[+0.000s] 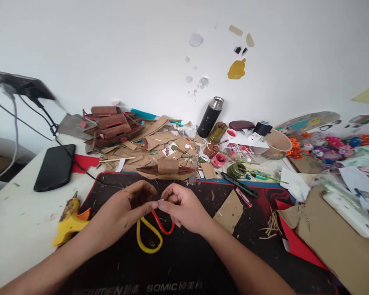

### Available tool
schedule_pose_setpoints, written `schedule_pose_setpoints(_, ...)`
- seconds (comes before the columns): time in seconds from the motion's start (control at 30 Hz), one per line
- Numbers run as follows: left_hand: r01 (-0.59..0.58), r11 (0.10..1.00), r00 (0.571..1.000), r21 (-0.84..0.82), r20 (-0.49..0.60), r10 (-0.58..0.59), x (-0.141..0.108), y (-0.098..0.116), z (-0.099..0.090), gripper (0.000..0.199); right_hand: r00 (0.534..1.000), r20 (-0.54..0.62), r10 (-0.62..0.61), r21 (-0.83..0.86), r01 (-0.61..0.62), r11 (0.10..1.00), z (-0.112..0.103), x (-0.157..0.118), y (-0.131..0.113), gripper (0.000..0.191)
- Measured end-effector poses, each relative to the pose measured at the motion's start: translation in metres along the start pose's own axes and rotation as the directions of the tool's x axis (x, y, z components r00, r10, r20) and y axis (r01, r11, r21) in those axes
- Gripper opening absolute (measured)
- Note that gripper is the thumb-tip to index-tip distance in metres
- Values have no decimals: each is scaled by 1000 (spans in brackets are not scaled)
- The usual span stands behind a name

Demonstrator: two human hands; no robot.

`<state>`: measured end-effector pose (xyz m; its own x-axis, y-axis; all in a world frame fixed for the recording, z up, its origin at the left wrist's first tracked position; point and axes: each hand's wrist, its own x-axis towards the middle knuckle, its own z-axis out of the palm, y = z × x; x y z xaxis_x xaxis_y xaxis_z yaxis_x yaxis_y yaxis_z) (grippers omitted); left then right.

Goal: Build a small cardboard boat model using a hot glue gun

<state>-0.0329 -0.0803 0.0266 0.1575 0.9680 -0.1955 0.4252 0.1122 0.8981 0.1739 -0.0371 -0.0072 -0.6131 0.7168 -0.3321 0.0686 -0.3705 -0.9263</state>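
Over the middle of the dark mat, my left hand [132, 209] and my right hand [181, 207] meet at the thumb tips. Between them shows a tiny pale scrap [160, 200], pinched in my right fingers; its material is too small to make out. My left thumb touches the scrap's edge, with the other left fingers curled and partly hidden. Beneath both hands lies a pair of scissors [150, 247] with one yellow and one red handle loop; its blades are hidden. Just beyond the hands sits a small cardboard boat [169, 170].
To the left are a yellow glue gun [68, 223] and a black phone [55, 167]. Cardboard scraps [160, 141] and a brown model ship [112, 125] lie behind. Open paint jars [219, 160], a black thermos [211, 116] and a cardboard sheet [332, 233] stand or lie rightward.
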Motion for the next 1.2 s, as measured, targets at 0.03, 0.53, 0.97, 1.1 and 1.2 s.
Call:
schedule_pose_setpoints(0.03,13,1000,1000,-6,1,-13,-1,-1,-4,36,1000,10,-1,6,0,1000,3,3,-1,44)
schedule_pose_setpoints(0.53,42,979,965,-199,-245,-91,-10,-17,-69,40,993,65,-103,-332,119,936,32,19,-4,22)
schedule_pose_setpoints(0.97,-35,916,755,-401,-611,-239,-40,-22,-105,54,825,530,-197,-825,555,107,114,65,-5,66)
schedule_pose_setpoints(1.1,-80,854,713,-514,-628,-312,-43,-35,-108,54,821,542,-182,-828,558,50,128,82,7,68)
schedule_pose_setpoints(1.2,-131,848,715,-514,-641,-278,-42,-50,-111,38,826,549,-131,-828,559,51,137,91,12,53)
